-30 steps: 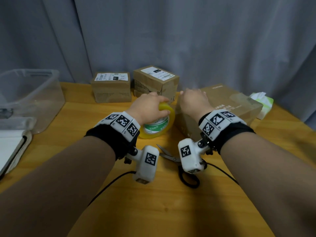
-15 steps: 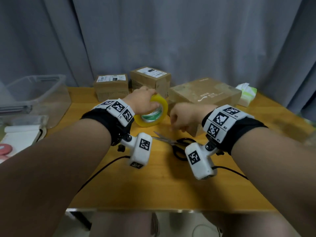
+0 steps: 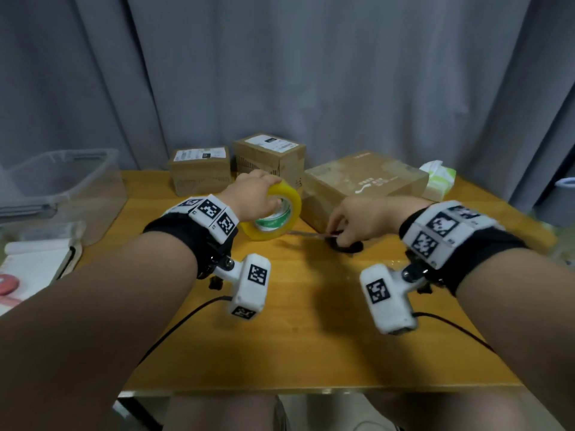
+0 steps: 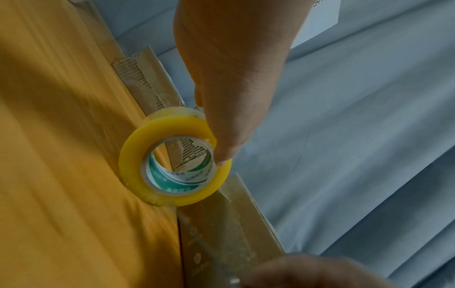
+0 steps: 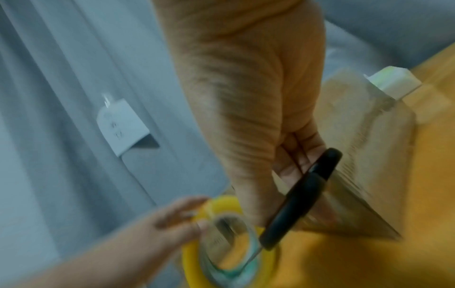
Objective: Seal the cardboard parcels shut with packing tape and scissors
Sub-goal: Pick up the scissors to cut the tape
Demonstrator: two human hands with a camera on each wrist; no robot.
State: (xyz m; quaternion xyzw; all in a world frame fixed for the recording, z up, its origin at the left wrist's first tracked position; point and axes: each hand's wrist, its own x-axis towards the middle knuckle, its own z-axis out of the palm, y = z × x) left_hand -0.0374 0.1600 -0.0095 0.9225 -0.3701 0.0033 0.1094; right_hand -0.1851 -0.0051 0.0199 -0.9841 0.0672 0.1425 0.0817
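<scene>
A yellow tape roll stands on edge on the wooden table, and my left hand grips its top rim. The left wrist view shows the tape roll with my fingers over its edge. My right hand is down on the table, its fingers curled round the black handles of the scissors, whose blades point left toward the roll. The right wrist view, blurred, shows the scissors held under my fingers. The large cardboard parcel lies just behind both hands.
Two small labelled parcels stand at the back of the table. A tissue pack lies right of the large parcel. A clear plastic bin and a notebook are on the left. A grey curtain hangs behind.
My right hand left the top of the large parcel, dropped to the table and took hold of the scissors' handles. My left hand kept hold of the tape roll.
</scene>
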